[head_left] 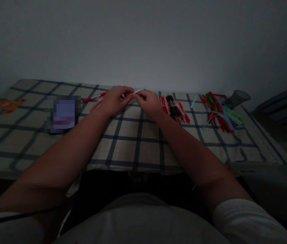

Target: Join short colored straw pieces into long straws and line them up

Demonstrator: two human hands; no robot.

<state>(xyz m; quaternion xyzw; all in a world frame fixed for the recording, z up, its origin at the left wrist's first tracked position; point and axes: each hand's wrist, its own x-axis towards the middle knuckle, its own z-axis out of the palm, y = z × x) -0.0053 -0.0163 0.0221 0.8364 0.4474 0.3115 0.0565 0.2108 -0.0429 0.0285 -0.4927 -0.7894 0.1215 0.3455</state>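
Observation:
Near the far side of the table, my left hand (pixel 116 100) and my right hand (pixel 150 101) meet with fingertips pinched together. Between them is a thin, whitish stick-like piece (pixel 138 90), its free end pointing up and to the right. Its exact kind is too small and dark to make out. A few red and pink pens (pixel 94 97) lie beside my left hand, partly hidden by it. Just right of my right hand rests a bunch of red, pink and black pens (pixel 174 107).
A checked cloth (pixel 123 145) covers the table, which backs onto a wall. At left lie a blurred phone-like device (pixel 63 115) and an orange item (pixel 7 105). On the right are coloured strips (pixel 219 113) and a tilted, cup-like container (pixel 238 97).

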